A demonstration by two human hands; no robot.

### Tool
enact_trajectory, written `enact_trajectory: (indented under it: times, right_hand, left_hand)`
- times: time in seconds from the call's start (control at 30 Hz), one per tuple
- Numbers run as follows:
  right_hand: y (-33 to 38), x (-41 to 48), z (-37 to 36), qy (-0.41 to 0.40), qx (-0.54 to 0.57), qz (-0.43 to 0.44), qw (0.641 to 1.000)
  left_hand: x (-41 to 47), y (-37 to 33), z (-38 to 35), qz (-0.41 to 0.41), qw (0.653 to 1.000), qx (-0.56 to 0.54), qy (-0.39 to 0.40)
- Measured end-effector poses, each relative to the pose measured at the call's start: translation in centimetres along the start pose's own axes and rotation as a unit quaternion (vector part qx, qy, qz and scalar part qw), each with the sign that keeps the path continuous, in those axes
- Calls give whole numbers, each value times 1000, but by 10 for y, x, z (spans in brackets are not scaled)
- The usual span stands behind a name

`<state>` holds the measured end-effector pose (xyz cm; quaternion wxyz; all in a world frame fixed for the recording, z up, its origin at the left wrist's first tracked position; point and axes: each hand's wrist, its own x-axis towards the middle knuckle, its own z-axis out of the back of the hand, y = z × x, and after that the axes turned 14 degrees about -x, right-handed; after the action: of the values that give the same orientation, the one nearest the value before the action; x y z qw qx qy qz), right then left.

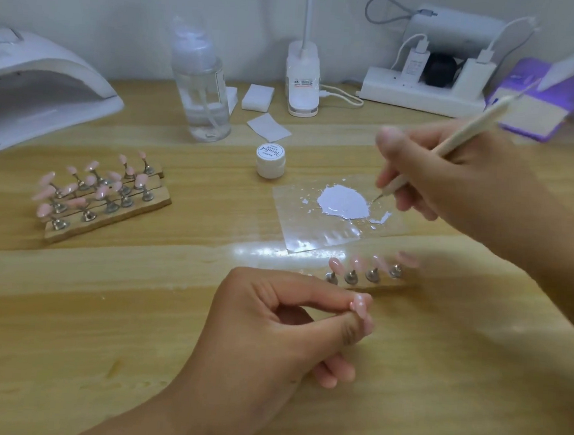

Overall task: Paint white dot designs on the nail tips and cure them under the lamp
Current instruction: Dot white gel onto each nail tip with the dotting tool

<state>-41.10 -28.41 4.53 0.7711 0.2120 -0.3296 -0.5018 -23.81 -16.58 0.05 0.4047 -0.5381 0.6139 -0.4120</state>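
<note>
Firmly the right hand [452, 189] grips a pen [474, 127], its point at the edge of the paint [343, 201]. Nearer than the paint, the left hand [262, 335] pinches a nail tip [362, 310] between its fingers [320, 293].

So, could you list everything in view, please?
Domed curing lamp: one, white, far left.
Plastic pump bottle: one, clear, back.
Cotton pads: three, white, beside bottle.
Desk lamp clamp: one, white, back.
Power strip: one, white, back right.
Flat box: one, purple, far right.
Small paint jar: one, white, centre.
Plastic sheet holding paint: one, clear, centre.
Wooden nail tip strips: four, pink tips, left and near.
Right hand: grips slim beige dotting pen.
Left hand: pinches loose pink nail tip.
</note>
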Motion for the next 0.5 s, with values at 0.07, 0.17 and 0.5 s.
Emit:
enact_trajectory:
  times: [0.07,0.17,0.5]
  right_hand:
    - [-4,14,-8,30,-79,11,996]
    - [-8,32,-23,20,-91,28,995]
    - [6,38,-16,-39,-31,22,999]
  left_hand:
    - [0,0,0,4,1000,9,0]
    - [1,-2,1,5,1000,21,5]
    - [2,-4,3,10,999,33,6]
